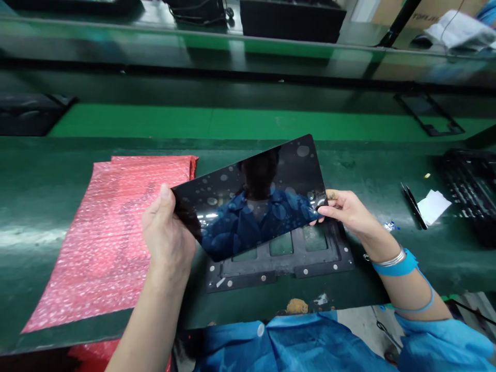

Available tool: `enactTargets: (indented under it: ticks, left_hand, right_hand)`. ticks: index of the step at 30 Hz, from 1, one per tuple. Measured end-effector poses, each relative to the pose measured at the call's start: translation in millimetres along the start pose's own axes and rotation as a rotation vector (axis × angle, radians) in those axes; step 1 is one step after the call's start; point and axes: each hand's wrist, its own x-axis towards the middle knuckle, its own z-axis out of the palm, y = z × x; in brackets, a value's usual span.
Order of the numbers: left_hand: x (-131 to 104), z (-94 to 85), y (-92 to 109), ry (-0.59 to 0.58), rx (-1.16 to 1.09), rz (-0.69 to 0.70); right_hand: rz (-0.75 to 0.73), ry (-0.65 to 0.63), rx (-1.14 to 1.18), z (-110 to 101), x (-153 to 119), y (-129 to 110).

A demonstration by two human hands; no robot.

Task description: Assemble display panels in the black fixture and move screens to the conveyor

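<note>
A glossy black panel (256, 199) is held tilted above the green bench, its surface reflecting a person and dotted with bubble-like marks. My left hand (166, 232) grips its left edge, thumb up along the corner. At the lower right corner, my right hand (343, 209) pinches the panel between thumb and fingers. Below it lies a dark frame (284, 271) with rectangular openings and small round metal dots along its border; the panel hides its upper left part. Pink bubble-wrap bags (104, 243) lie flat to the left, partly behind my left hand.
Black tweezers (414, 206) and a white paper piece (434, 207) lie at the right, near a stack of black parts (473, 191). A thin black frame (430, 114) rests at the back right. A raised shelf (217, 39) crosses the back, bearing a black box (292, 20).
</note>
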Motion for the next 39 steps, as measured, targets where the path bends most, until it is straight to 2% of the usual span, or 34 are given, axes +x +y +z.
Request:
enactTargets:
  ticks: [3, 6, 9, 11, 13, 16, 19, 21, 27, 31, 34, 35, 37, 38, 39]
  left_hand:
    - [-1.2, -1.6, -5.1, -0.095, 0.019, -0.026]
    - [-6.6, -3.4, -7.7, -0.180, 0.066, -0.116]
    - [-14.1, -0.7, -3.9, -0.367, 0.164, -0.226]
    - [-19.0, 3.0, 0.3, -0.453, 0.209, -0.230]
    - [-22.5, 6.1, 4.1, -0.448, 0.211, -0.226]
    - [-20.4, 8.9, 7.7, -0.359, 0.180, -0.287]
    - [-1.4, 19.8, 9.8, -0.288, 0.193, -0.364]
    - [21.3, 37.7, 9.3, -0.255, 0.254, -0.364]
    - [96.7, 114.1, -10.2, -0.265, 0.431, -0.265]
    - [117.4, 143.5, -20.5, -0.298, 0.541, -0.153]
    - [102.1, 154.5, -18.0, -0.278, 0.600, 0.022]
    - [89.1, 156.2, -16.1, -0.286, 0.613, 0.092]
    - [52.0, 156.0, -12.6, -0.407, 0.620, 0.250]
    - [29.6, 154.1, -11.2, -0.619, 0.619, 0.435]
    - [6.4, 151.4, -10.1, -0.905, 0.593, 0.596]
  right_hand:
    - [-0.062, 0.089, 0.065, -2.3, 2.4, 2.8]
    - [-0.121, 0.191, 0.141, -7.1, 4.4, 3.7]
    - [-0.139, 0.278, 0.184, -12.0, 5.9, 4.6]
    - [-0.122, 0.305, 0.198, -13.1, 7.3, 6.2]
    - [-0.101, 0.311, 0.202, -11.3, 9.0, 8.0]
    - [-0.108, 0.324, 0.228, -6.1, 10.8, 9.6]
    - [-0.144, 0.386, 0.254, -4.2, 11.6, 9.6]
    - [-0.176, 0.443, 0.209, -6.3, 12.5, 10.3]
    - [-0.307, 0.530, -0.041, -9.8, 18.8, 16.6]
    - [-0.354, 0.561, -0.142, -7.0, 19.8, 16.3]
    - [-0.381, 0.580, -0.222, -6.2, 19.9, 17.8]
    - [-0.387, 0.587, -0.244, -6.1, 20.4, 19.4]
    - [-0.398, 0.602, -0.288, -5.8, 22.2, 24.4]
    - [-0.405, 0.608, -0.310, -5.4, 23.3, 27.2]
    - [-0.413, 0.615, -0.333, -5.0, 24.4, 29.9]
